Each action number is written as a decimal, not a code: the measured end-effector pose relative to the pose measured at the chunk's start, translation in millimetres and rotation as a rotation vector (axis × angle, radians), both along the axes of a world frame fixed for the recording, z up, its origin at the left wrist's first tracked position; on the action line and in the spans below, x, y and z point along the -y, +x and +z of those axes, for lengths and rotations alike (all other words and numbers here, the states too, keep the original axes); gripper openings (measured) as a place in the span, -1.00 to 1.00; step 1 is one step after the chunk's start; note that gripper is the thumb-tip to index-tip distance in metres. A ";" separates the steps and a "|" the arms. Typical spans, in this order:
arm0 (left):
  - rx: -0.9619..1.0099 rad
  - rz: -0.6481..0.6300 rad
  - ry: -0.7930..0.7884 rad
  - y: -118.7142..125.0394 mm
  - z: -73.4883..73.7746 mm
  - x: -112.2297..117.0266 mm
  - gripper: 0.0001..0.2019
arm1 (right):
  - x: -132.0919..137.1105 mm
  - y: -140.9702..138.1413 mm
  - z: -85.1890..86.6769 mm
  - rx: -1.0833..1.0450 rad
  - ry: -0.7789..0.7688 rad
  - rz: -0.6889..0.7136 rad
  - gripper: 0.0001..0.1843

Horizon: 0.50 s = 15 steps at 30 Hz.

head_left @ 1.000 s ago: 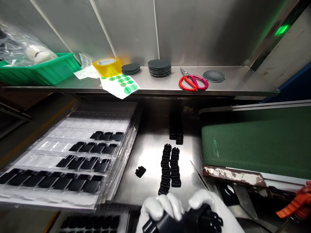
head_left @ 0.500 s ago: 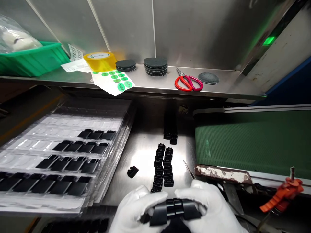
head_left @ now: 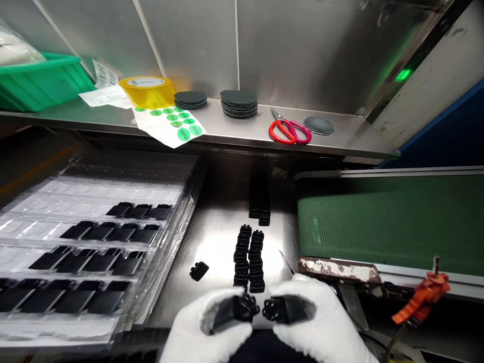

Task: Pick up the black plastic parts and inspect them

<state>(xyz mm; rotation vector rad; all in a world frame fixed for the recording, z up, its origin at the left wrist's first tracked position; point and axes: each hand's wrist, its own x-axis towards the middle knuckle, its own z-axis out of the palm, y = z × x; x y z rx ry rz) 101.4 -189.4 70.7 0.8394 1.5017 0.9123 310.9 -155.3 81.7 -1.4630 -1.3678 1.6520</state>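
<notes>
black plastic blocks (head_left: 231,313), toothed ends facing, clenched in gloved left hand (head_left: 200,330), right hand (head_left: 321,322)

**2 steel surfaces, both loaded**

Steel shelf (head_left: 234,128), top of frame: green crate (head_left: 38,85); yellow tape roll (head_left: 147,92); RoHS sticker sheet (head_left: 170,126); stacked dark round pads (head_left: 239,104); red scissors (head_left: 289,132); Steel bench (head_left: 215,242), lower centre: 2 rows of black plastic parts (head_left: 247,257); lone part (head_left: 198,270) to their left; tweezers (head_left: 285,261) at right edge.
</notes>
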 end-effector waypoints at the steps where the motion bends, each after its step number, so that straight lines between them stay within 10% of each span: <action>1: 0.104 0.065 -0.046 -1.6 -1.7 -1.4 -0.65 | -0.3 1.5 -1.2 -0.096 -0.078 -0.095 -0.63; 6: 0.536 0.170 -0.264 -7.7 -7.6 0.4 -0.73 | 5.0 3.1 -26.3 -0.579 -0.318 -0.130 -0.67; 15: 0.797 0.309 -0.486 -8.6 -8.7 10.8 -0.91 | 19.8 -23.4 -62.1 -0.707 -0.525 -0.249 -0.65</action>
